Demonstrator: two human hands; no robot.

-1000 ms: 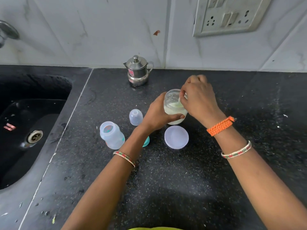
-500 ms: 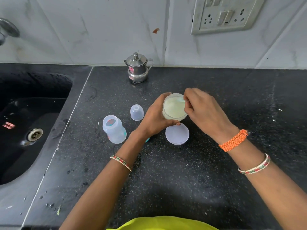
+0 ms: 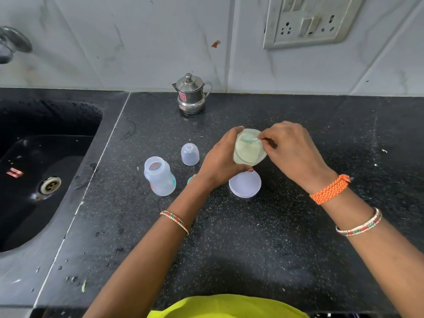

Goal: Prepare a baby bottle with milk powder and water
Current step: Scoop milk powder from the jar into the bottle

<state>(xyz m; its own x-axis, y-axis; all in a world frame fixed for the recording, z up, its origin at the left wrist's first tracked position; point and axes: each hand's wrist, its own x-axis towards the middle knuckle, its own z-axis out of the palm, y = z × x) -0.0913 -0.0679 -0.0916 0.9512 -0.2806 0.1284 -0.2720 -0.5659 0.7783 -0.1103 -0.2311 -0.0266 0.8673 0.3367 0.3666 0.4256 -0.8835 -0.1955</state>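
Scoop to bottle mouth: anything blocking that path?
Only the left hand, gripping the clear powder jar, sits between the small teal scoop pinched by the right hand and the open translucent baby bottle. The bottle's mouth is uncovered; the clear dome cap stands beside it.

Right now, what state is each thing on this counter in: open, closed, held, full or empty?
Powder jar: open, tilted, pale powder inside, gripped by the left hand.
Scoop: in the jar's mouth, pinched by the right hand.
Jar lid: off, lying on the counter.
Baby bottle: upright, uncapped, looks empty.
Bottle cap: off, standing beside the bottle.
Steel pot: lid on, by the wall.
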